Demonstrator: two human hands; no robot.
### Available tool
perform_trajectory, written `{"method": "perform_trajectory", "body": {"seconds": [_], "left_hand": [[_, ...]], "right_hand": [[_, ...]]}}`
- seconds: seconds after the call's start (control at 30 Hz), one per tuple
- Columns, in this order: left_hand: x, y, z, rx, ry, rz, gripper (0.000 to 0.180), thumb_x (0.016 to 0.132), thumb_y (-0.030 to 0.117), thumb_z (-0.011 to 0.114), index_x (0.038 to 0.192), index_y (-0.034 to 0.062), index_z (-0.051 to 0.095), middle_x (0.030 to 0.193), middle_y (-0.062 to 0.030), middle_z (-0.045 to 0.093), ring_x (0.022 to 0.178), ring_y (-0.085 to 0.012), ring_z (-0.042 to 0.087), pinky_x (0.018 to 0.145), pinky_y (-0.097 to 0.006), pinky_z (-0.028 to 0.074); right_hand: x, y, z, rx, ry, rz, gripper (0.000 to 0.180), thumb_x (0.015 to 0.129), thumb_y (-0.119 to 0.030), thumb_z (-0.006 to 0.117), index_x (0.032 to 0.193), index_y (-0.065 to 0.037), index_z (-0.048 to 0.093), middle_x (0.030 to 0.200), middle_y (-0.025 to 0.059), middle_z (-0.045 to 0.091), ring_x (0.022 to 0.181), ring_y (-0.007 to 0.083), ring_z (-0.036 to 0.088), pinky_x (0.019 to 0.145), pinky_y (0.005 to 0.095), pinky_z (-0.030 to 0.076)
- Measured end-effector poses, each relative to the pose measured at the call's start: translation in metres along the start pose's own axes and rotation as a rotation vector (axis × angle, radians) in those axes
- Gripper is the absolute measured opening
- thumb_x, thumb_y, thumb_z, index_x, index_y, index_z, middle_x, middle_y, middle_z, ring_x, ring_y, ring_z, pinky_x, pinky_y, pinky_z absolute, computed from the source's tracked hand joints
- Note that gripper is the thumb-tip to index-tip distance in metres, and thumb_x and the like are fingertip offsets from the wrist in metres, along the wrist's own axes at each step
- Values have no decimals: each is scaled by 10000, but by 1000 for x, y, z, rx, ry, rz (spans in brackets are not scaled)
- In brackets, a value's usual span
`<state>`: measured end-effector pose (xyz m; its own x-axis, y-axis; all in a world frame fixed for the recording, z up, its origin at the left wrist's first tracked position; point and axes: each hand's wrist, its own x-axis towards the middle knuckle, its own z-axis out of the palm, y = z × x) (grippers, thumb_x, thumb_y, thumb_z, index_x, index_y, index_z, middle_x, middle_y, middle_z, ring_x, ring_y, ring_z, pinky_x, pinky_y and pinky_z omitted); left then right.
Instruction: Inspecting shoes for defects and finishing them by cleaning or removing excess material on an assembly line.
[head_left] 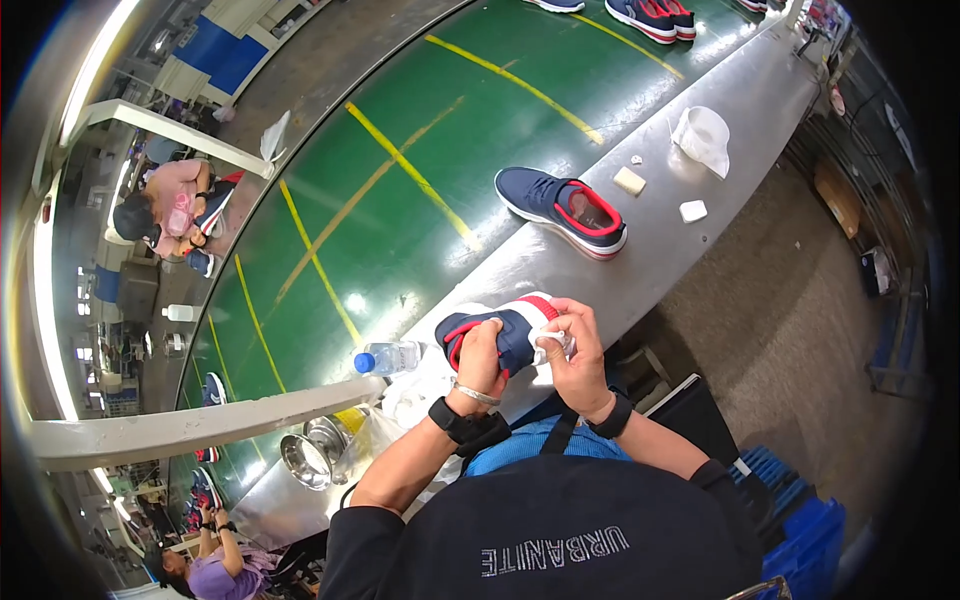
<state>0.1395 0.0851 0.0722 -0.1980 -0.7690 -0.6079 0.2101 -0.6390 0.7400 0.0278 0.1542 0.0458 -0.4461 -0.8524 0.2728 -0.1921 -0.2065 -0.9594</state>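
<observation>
My left hand [480,358] is closed round a navy sneaker [516,345] with a red lining and a white and red sole, tilted on its side over the metal ledge. A crumpled white cloth [556,342] is pinched in my right hand [580,362], pressed to the sneaker's sole edge. Farther off, a second navy sneaker [545,200] with a red lining stands upright, partly on the ledge and partly on the green belt. Beside my left hand a clear plastic bottle [392,358] with a blue cap lies on its side.
Along the metal ledge [640,245] lie a yellowish block [629,181], a white block [693,211] and a white cup-like container [703,138]. A metal bowl [305,460] sits left, below a white frame bar [200,425]. More sneakers [650,18] ride the green belt [400,220]; two people work across and left.
</observation>
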Motion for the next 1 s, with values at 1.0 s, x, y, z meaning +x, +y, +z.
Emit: {"method": "perform_trajectory", "body": {"seconds": [1.0], "left_hand": [[53,-81,-24,645,16,-102,188,669,102,637,690,-24,498,630,-42,519,487,-91,464,384,-228,355]], "right_hand": [[-28,107,4,-123,-42,319,92,734,-2,563,823,-20,547,772,151,518,716,338,526,629,378,423]]}}
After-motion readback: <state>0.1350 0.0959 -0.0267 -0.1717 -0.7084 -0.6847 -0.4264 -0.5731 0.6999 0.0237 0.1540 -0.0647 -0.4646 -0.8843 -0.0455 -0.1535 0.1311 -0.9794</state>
